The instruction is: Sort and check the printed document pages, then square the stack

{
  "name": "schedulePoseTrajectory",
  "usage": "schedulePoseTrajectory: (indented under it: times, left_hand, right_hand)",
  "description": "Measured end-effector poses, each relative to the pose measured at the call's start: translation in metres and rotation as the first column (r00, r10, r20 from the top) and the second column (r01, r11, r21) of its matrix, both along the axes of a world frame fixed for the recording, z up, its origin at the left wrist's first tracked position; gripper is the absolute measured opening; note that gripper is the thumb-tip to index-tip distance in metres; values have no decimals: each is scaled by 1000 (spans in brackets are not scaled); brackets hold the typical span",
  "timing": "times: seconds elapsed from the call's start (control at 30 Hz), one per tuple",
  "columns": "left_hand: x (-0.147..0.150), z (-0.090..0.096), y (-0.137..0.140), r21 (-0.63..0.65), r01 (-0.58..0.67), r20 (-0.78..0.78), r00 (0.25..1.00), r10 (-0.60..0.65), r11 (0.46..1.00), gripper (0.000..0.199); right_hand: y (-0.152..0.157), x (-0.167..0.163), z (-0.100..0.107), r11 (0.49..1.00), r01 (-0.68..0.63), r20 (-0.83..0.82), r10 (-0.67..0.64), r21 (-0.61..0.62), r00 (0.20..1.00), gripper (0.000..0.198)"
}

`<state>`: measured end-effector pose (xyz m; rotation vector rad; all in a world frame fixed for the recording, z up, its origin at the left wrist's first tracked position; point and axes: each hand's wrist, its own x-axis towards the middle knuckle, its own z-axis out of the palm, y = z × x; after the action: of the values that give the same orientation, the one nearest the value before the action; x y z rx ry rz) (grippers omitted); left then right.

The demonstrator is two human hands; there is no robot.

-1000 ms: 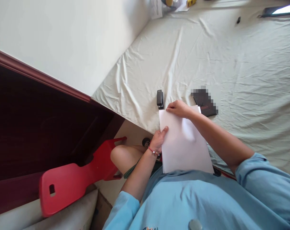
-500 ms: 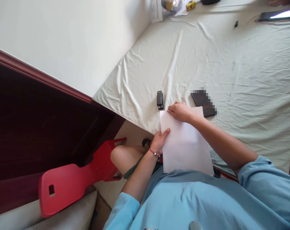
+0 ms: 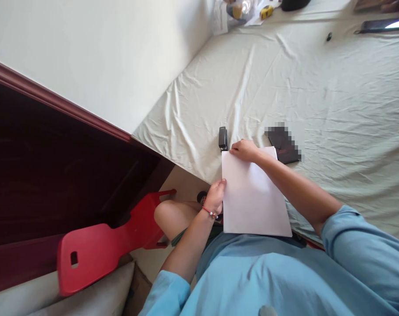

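Observation:
White sheets of paper (image 3: 255,202) lie in a stack, half over the table edge and reaching back to my shirt. My right hand (image 3: 244,150) grips the stack's far edge near its left corner, fingers curled over it. Against the stack's left edge, my left hand (image 3: 215,196) holds it with the thumb along the side; its other fingers are mostly hidden. Just beyond the far left corner stands a black stapler (image 3: 222,138). To the right of the sheets lies a dark flat booklet (image 3: 282,144), partly blurred out.
A pale wrinkled cloth (image 3: 318,96) covers the table. At the back are a clear plastic bag (image 3: 240,11), a yellow tape measure (image 3: 267,12), a small black object (image 3: 328,37) and a phone (image 3: 380,25). A red chair (image 3: 90,254) stands at lower left, beside my knee.
My left thumb has slid from the top of the paper to its left edge. The sheets lie slightly straighter. My right hand keeps its hold at the far edge.

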<state>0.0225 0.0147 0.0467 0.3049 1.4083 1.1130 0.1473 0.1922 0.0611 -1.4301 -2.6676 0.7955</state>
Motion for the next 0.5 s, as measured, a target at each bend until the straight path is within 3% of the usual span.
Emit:
schedulePoseTrajectory:
  times: [0.2,0.5]
  left_hand:
    - [-7,0,8,-102,-69,-45,997,65,992,15]
    - [-19,-17,28,-53,4,-65,998,-8,999,19]
  right_hand:
    - [15,-24,-2,999,29,81,-27,-23,996,31]
    - [25,-34,-7,995,99,64,-100,24,993,28]
